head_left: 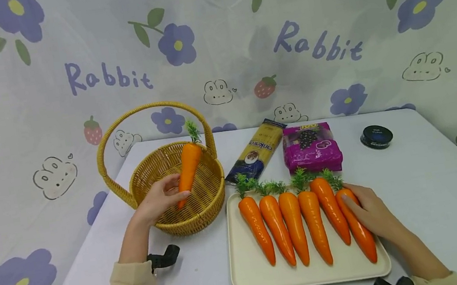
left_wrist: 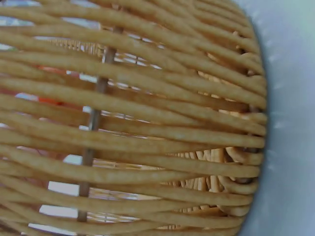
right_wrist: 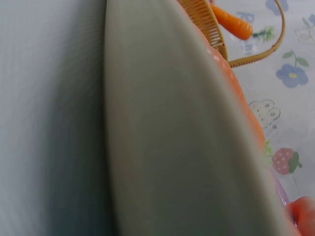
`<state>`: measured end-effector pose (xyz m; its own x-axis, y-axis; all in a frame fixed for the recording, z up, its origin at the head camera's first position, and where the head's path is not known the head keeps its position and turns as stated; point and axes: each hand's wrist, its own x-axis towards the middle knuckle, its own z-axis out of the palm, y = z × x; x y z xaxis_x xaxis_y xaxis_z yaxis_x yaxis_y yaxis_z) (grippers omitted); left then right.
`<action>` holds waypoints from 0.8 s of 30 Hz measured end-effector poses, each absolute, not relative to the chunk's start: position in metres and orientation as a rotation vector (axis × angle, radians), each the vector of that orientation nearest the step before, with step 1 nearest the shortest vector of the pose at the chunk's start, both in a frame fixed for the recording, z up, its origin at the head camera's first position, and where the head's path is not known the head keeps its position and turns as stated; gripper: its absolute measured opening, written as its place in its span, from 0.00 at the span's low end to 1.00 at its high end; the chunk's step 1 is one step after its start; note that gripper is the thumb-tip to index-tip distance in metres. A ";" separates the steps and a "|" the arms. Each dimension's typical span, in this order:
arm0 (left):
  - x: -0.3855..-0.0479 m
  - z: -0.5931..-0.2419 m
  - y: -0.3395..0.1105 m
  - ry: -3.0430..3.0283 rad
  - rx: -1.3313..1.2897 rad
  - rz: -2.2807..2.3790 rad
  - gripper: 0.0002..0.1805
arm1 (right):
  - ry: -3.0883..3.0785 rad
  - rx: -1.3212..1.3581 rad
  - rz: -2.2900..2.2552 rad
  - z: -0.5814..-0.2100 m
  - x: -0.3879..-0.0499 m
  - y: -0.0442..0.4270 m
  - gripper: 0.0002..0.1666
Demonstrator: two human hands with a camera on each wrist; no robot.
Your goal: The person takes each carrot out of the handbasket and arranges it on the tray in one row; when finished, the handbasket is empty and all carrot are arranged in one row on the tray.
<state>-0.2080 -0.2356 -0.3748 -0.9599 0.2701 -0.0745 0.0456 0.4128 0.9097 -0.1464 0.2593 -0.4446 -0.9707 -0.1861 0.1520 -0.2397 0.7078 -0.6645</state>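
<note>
Over the yellow wicker basket (head_left: 192,225), my left hand (head_left: 158,201) grips an orange carrot (head_left: 190,164) by its lower part, the green top upward and the carrot tilted. Basket weave (left_wrist: 147,132) fills the left wrist view and mostly hides that hand. On a cream tray (head_left: 284,279) lie several more carrots (head_left: 292,221) side by side, leafy ends away from me. My right hand (head_left: 371,212) holds the rightmost carrot (head_left: 361,236) near its top, thumb above and fingers partly hidden at its far side. The tray's outer side (right_wrist: 172,123) blocks much of the right wrist view.
Behind the tray lie a gold and blue pasta packet (head_left: 256,150) and a purple packet (head_left: 312,149). A round dark tin (head_left: 376,136) stands farther right. The basket's tall handle (head_left: 148,106) arches over it. A printed curtain (head_left: 215,55) hangs behind the white table (head_left: 428,172).
</note>
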 end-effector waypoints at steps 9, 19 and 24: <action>-0.190 -0.370 -0.228 2.312 0.344 1.788 0.34 | -2.820 0.378 1.105 -0.444 -0.146 0.259 0.31; -0.172 -0.361 -0.205 2.057 0.465 1.977 0.29 | -2.829 0.379 1.109 -0.444 -0.147 0.260 0.31; -0.161 -0.358 -0.192 1.965 0.486 1.984 0.29 | -2.835 0.380 1.106 -0.444 -0.148 0.260 0.31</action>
<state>-0.1608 -0.1925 -0.3578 -0.8956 0.4441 0.0245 0.0202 -0.0145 0.9997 -0.1475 0.2598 -0.4445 -0.9664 -0.2020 0.1588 -0.2562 0.7095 -0.6565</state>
